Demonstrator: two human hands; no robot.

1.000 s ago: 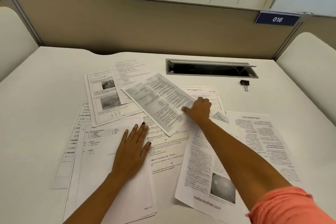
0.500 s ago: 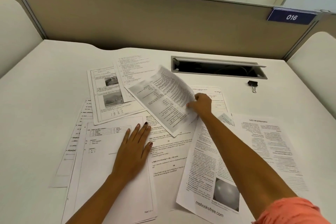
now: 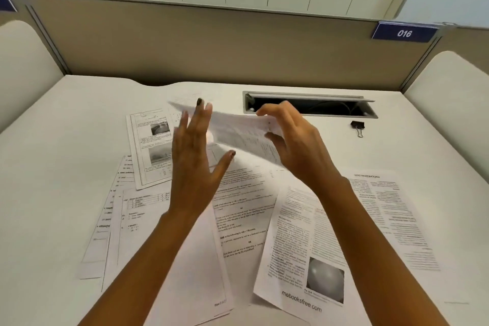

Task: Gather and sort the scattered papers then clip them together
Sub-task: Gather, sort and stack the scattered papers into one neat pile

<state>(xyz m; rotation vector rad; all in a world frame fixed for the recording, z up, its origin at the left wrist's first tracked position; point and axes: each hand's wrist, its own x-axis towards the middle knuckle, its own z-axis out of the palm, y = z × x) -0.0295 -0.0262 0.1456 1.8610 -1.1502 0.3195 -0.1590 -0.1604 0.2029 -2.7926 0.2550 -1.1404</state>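
Both hands are up over the tabletop [image 3: 53, 167]. The right hand [image 3: 296, 145] pinches one sheet [image 3: 238, 130] by its right end, between thumb and fingers, holding it in the air above the other papers [image 3: 243, 209], which lie spread out and overlapping. The left hand [image 3: 195, 167] has its fingers straight and splayed by the sheet's left part. It's pretty blurry, so I can't tell if they touch. A black binder clip [image 3: 357, 127] sits off to the right, near the cable slot [image 3: 317, 107].
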